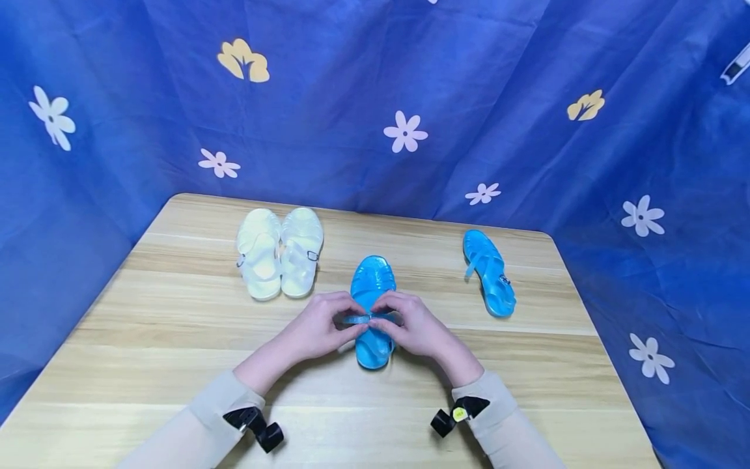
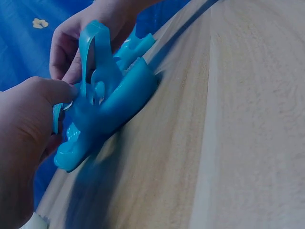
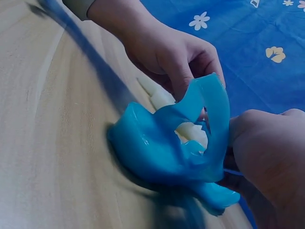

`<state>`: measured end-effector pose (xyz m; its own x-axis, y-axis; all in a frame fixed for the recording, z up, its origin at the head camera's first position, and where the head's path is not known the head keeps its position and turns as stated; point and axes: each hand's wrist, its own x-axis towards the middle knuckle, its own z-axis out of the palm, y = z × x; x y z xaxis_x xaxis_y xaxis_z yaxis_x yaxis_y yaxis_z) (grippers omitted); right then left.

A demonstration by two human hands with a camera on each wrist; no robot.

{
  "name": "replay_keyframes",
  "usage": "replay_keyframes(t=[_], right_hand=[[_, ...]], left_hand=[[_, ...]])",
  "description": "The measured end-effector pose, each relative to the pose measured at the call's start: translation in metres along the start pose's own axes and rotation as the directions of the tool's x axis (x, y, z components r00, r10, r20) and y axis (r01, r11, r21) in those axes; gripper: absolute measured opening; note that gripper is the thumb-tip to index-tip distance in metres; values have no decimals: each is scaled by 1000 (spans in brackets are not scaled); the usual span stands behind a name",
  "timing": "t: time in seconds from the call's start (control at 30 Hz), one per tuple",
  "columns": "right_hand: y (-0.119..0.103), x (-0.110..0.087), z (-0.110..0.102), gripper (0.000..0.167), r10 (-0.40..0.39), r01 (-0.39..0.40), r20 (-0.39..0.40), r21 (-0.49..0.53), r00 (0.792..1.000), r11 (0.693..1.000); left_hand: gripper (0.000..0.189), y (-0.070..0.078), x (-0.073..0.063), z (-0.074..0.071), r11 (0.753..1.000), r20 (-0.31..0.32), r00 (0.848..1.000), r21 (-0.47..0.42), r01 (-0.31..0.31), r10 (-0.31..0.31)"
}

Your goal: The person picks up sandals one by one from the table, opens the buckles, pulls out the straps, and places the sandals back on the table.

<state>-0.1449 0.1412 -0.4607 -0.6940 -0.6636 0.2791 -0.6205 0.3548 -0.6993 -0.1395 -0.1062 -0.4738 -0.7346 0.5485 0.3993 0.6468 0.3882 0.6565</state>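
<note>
A translucent blue jelly sandal (image 1: pixel 373 280) lies on the table, its toe pointing away from me. My left hand (image 1: pixel 323 326) pinches the sandal's ankle strap (image 1: pixel 355 320) between thumb and fingers. From the other side my right hand (image 1: pixel 415 326) pinches the same strap, and the fingertips of both hands nearly meet over the middle of the shoe. A glint of the buckle (image 2: pixel 67 106) shows by the left thumb in the left wrist view; the fingers hide most of it. The strap's heel loop (image 3: pixel 219 126) stands up in the right wrist view.
A second blue sandal (image 1: pixel 491 273) lies at the right with its strap loose. Two whitish clear sandals (image 1: pixel 262 254) stand side by side at the back left. Beyond the wooden table (image 1: pixel 328 417) hangs a blue flowered curtain (image 1: pixel 351 78).
</note>
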Motion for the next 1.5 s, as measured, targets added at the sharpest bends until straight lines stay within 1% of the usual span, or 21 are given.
replay_keyframes(t=[0.13,0.2,0.27,0.37,0.47,0.57,0.63,0.7,0.8,0.97,1.07,1.13,1.23,1.4,1.5], right_hand=[[0,0,0,9,18,-18,24,-22,1000,1000],[-1,-1,1,8,25,-24,35,-27,999,999],[-1,-1,3,6,14,-14,31,-15,999,1000],[1,-1,7,3,-34,34,-14,31,999,999],[2,-1,11,4,-57,63,-69,88,996,994],[3,-2,14,5,-20,33,-86,149,996,988],[4,-3,15,6,21,-5,-79,191,997,982],[4,-4,15,6,57,-40,-68,225,996,973],[6,-4,15,6,75,-57,-65,246,995,967],[8,-3,14,5,41,-21,-86,226,995,974],[9,-4,13,8,41,-19,-88,238,995,971],[10,-5,13,10,55,-30,-85,265,995,964],[13,-8,14,9,80,-46,-87,336,993,941],[20,-11,18,8,96,-39,-99,468,990,883],[25,-14,20,8,109,-45,-93,520,990,853]], left_hand=[[17,1,1,0,1000,24,999,1,22,-22],[18,1,0,0,999,26,999,-6,31,-31],[18,0,-1,0,999,20,999,-17,33,-33],[20,-1,-2,0,999,12,1000,-36,-2,3],[22,-4,-1,-2,996,21,998,-58,-64,66],[22,-5,0,-4,989,35,991,-77,-125,128],[22,-5,1,-5,987,45,988,-79,-141,145],[22,-4,2,-6,987,54,988,-79,-140,145],[22,-1,3,-5,990,64,989,-72,-125,129],[19,-1,6,-5,992,78,990,-47,-116,119],[18,-3,7,-4,991,77,989,-40,-127,129],[17,-4,7,-3,989,70,987,-50,-142,145],[17,-5,6,-1,981,45,982,-73,-180,184],[18,-9,6,3,970,-3,976,-109,-216,217],[18,-11,5,4,964,-18,972,-131,-233,233]])
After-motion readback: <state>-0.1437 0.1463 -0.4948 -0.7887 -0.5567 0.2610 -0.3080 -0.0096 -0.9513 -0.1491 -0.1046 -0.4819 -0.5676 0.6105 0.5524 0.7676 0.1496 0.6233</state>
